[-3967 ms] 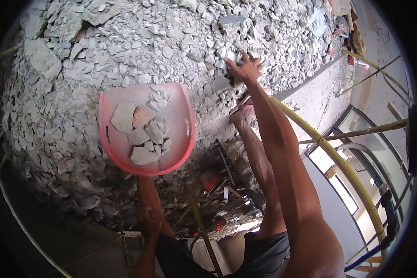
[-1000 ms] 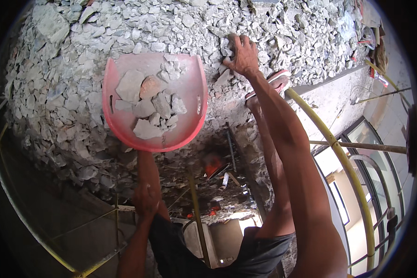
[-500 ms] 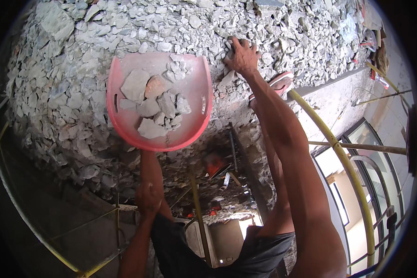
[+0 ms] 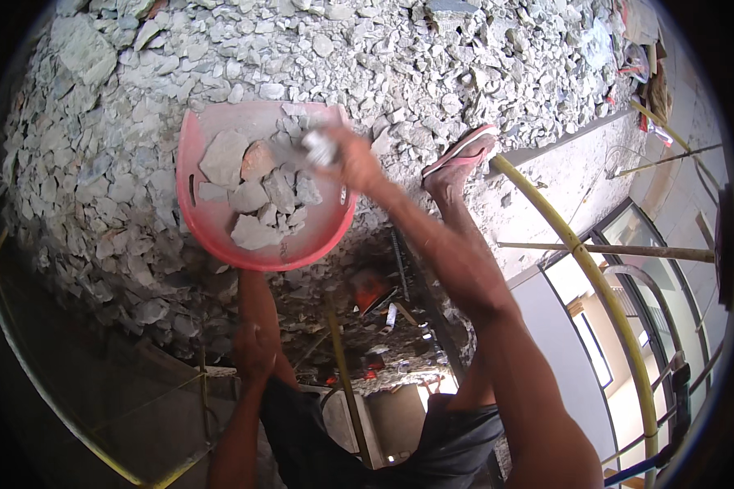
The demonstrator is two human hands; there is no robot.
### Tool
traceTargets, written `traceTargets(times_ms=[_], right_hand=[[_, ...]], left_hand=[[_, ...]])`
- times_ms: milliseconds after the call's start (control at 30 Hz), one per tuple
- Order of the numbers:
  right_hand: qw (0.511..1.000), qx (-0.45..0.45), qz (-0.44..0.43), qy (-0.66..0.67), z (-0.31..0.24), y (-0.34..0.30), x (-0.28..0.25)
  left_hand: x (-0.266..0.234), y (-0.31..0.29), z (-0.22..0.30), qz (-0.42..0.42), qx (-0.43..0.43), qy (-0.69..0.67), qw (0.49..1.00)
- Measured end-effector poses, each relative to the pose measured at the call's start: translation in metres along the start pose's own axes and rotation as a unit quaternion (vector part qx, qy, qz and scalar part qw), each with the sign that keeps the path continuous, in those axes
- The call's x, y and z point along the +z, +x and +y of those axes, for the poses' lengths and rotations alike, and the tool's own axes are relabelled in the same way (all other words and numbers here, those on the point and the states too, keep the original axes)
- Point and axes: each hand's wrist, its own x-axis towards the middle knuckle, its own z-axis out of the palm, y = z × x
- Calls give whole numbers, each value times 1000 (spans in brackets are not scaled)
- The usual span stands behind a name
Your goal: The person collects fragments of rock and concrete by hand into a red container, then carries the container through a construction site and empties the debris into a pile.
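Over the right part of a pink-red plastic scoop [image 4: 347, 208], my right hand [image 4: 355, 167] is closed on a pale stone [image 4: 319, 149], both smeared by motion. The scoop lies on the rubble with its straight open edge facing away from me. Inside it are several grey stone chunks [image 4: 224, 157] and one reddish-brown chunk [image 4: 258, 160]. Below the scoop, my left hand [image 4: 255, 350] rests on my left leg near the knee; its fingers blend into the shadow.
Broken stone rubble [image 4: 367, 61] covers the ground ahead and to the left. My right foot in a sandal [image 4: 462, 155] stands right of the scoop. A curved yellow pole [image 4: 583, 248] and a crossing bar [image 4: 628, 252] stand at the right, before a dark-framed window [image 4: 640, 236].
My right hand has come up from the rubble right of the scoop, moving left over it with a stone. My left hand stays on my leg. The view has shifted slightly.
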Motion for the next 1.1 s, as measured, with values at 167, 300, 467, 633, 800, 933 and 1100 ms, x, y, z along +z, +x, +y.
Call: traceTargets(times_ms=[167,300,467,633,800,933,1100], right_hand=[[982,-28,23,-186,9,-24,-13],[863,76,40,-498,48,-29,-59],[837,28,12,-547,89,-32,-79],[833,53,9,-550,92,-38,-89],[811,129,47,-568,92,-45,-111],[804,130,16,-580,91,-46,-117],[796,117,-31,-593,94,-50,-117]], left_hand=[[16,-1,-5,28,8,13,1000],[6,7,10,23,14,18,999],[9,7,20,22,10,17,1000],[16,0,12,21,15,11,1000],[16,-2,14,3,4,10,1000],[10,-2,6,-4,-9,23,1000],[7,-6,4,-13,-44,13,999]])
